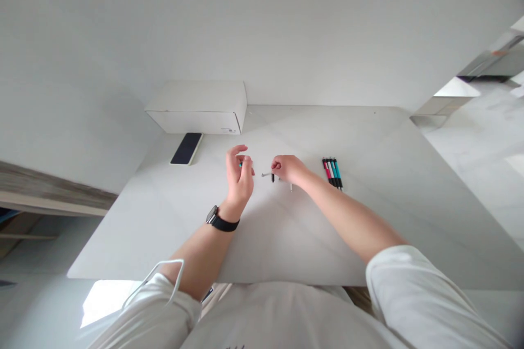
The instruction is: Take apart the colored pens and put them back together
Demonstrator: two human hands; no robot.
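My left hand point(239, 173) is raised above the white table point(286, 229), fingers curled in a pinch on a small teal pen part point(240, 163). A black watch sits on that wrist. My right hand point(286, 168) rests on the table as a loose fist, pinching a thin pen refill point(267, 175) that points left. A small dark pen piece point(273, 178) lies just below the refill, and a small pale piece point(291, 187) lies beside my right wrist. The two hands are a short gap apart.
Three pens point(332, 172), red, white and teal with black ends, lie side by side right of my right hand. A dark phone point(186, 148) lies at the left, in front of a white box point(200, 104) against the wall.
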